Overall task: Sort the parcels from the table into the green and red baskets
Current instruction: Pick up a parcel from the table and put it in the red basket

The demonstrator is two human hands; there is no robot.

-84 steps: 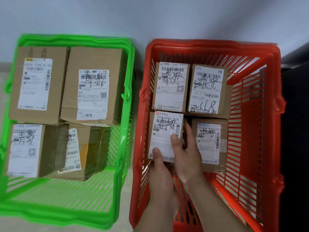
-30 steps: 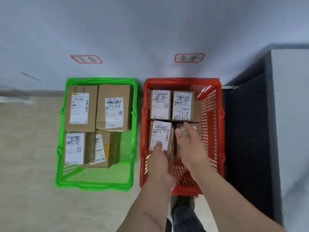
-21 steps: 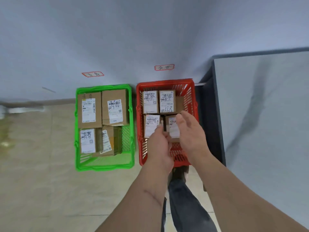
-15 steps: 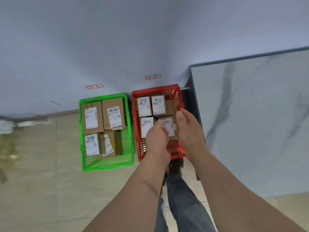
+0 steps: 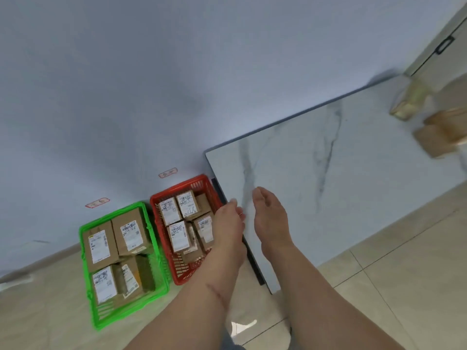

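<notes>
Both hands have lifted out of the red basket point(image 5: 202, 184) since the earlier frames, letting go of the parcel they were setting down, and the view has swung right so that the marble-patterned table point(image 5: 341, 173) now fills the middle.

Head view: the left hand point(image 5: 228, 223) hangs over the right edge of the red basket, fingers loosely curled and holding nothing. The right hand point(image 5: 270, 215) is just beside it over the near left corner of the table, its fingers relaxed and slightly bent, thumb apart from the rest — also empty.

On the tiled floor point(image 5: 404, 274) against the pale wall point(image 5: 177, 84) the two baskets stand side by side. The green basket point(image 5: 88, 294) on the left carries four brown parcels point(image 5: 99, 245) with white labels facing up. The red basket, next to the table's edge, holds more labelled parcels point(image 5: 179, 236) in two rows, the right-hand ones partly hidden behind the left forearm. A small red-outlined tag point(image 5: 97, 202) is stuck on the wall above the green basket and another point(image 5: 168, 172) above the red one — their writing is too small to read.

At the far right of the table lie several blurred cardboard boxes point(image 5: 439, 135), with a yellowish, taped one point(image 5: 410, 102) behind them.
</notes>
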